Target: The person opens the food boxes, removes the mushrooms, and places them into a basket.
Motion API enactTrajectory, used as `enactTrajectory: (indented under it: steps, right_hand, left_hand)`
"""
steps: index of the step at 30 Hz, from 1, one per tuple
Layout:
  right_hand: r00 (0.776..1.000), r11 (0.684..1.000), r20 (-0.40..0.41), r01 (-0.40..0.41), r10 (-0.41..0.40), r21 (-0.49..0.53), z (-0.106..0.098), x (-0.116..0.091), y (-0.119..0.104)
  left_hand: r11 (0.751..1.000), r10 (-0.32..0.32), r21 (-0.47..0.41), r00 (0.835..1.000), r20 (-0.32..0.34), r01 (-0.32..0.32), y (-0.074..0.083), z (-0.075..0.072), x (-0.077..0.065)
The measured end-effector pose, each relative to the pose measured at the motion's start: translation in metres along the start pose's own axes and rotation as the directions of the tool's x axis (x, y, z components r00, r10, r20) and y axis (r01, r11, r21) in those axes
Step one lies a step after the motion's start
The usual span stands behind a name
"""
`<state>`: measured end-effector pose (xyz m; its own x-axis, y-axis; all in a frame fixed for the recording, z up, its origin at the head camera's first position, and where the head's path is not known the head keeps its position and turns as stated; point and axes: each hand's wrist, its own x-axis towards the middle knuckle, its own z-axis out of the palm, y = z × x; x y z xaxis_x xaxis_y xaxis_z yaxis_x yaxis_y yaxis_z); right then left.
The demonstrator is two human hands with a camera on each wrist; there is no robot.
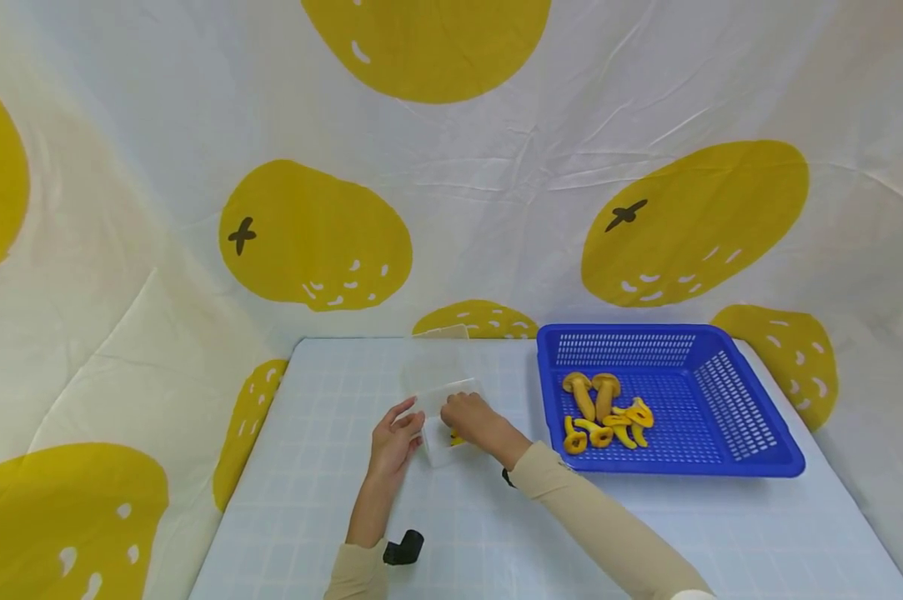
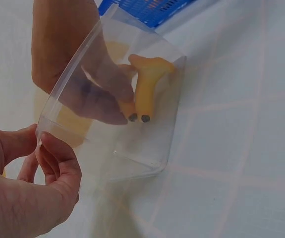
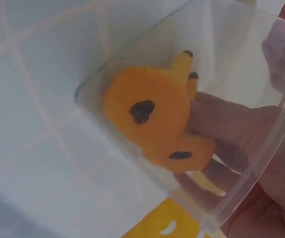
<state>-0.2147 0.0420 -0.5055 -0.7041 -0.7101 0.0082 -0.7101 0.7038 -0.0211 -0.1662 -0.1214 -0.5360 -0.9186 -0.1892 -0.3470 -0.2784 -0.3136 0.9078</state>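
A clear plastic container (image 1: 439,457) stands on the table. My left hand (image 1: 394,443) pinches its rim between thumb and fingers, seen closely in the left wrist view. Reaching inside from the other side, my right hand (image 1: 475,418) has its fingers on a small yellow mushroom (image 2: 128,108), mostly hidden behind those fingers. Right beside it in the container is another yellow mushroom (image 2: 151,82), its dark-tipped stem pointing toward the left wrist camera. From the right wrist view, both orange caps show dark patches through the wall, the larger cap (image 3: 127,99) in front.
To the right stands a blue perforated basket (image 1: 785,458). In it lie two brown thick-stemmed mushrooms (image 1: 605,396) and several yellow mushrooms (image 1: 599,435). A clear plastic panel (image 1: 439,333) rises behind the container, near the table's back edge. A patterned curtain hangs behind.
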Motion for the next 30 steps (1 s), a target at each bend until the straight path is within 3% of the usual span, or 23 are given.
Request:
enactTrajectory:
  steps: [4, 9, 15, 22, 25, 30]
  right_hand:
    - [0.999, 0.998, 0.043, -0.001, -0.002, 0.065, -0.005, -0.004, 0.004]
    - [0.998, 0.970, 0.065, -0.033, 0.017, 0.240, -0.010, -0.008, 0.010]
    - [0.999, 0.900, 0.015, -0.034, 0.030, 0.434, -0.019, -0.015, 0.019]
    - [0.997, 0.764, -0.033, -0.035, 0.074, 0.644, -0.030, -0.024, 0.033]
    - [0.994, 0.718, -0.088, 0.011, 0.069, 0.696, -0.031, -0.028, 0.040]
    - [0.986, 0.672, -0.146, 0.054, 0.081, 0.738, -0.034, -0.037, 0.053]
  left_hand:
    - [1.000, -0.002, 0.003, 1.000, 0.008, 0.002, 0.000, -0.002, -0.001]
    - [1.000, -0.011, 0.007, 1.000, 0.009, 0.011, 0.001, -0.001, -0.001]
    - [1.000, -0.016, 0.020, 1.000, -0.001, 0.016, 0.002, 0.001, 0.001]
    - [0.999, -0.025, 0.033, 1.000, -0.006, 0.025, 0.001, 0.001, 0.001]
    - [0.999, -0.022, 0.034, 1.000, -0.005, 0.022, 0.000, 0.001, 0.001]
    - [0.999, -0.015, 0.034, 1.000, -0.006, 0.015, 0.000, 0.001, 0.002]
